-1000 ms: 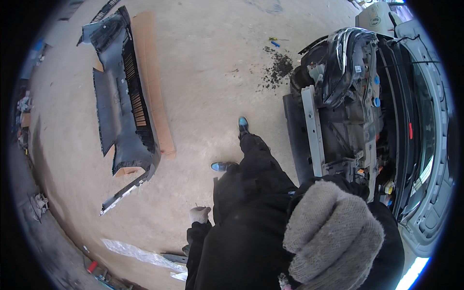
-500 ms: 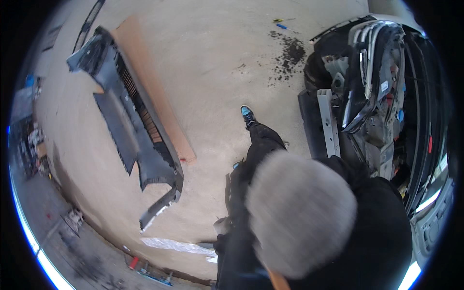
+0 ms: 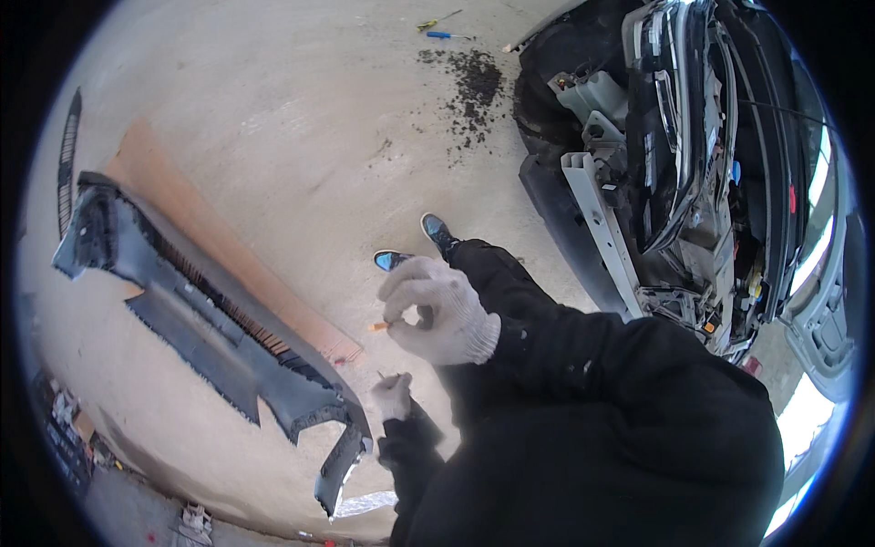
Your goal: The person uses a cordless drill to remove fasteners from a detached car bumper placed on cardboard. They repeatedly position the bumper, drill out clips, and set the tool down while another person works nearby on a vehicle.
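My right hand, in a pale knitted glove, is raised mid-picture, thumb and forefinger pinched on a small orange cigarette end. Below it, my left hand, also gloved, is closed on something thin that I cannot make out, over the pale concrete floor. Left of both hands, a detached grey-black bumper lies with slatted openings beside a long cardboard sheet. My shoes stand beyond my right hand.
At the right is a car's stripped front end, with exposed crossbeam and headlamp. Near the top, a blue screwdriver lies by scattered dark debris. A dark slatted strip lies at far left; clutter lines the lower left.
My right hand has moved from close under the camera to further out, over my legs. The view has turned, so the bumper now lies diagonally lower in the picture.
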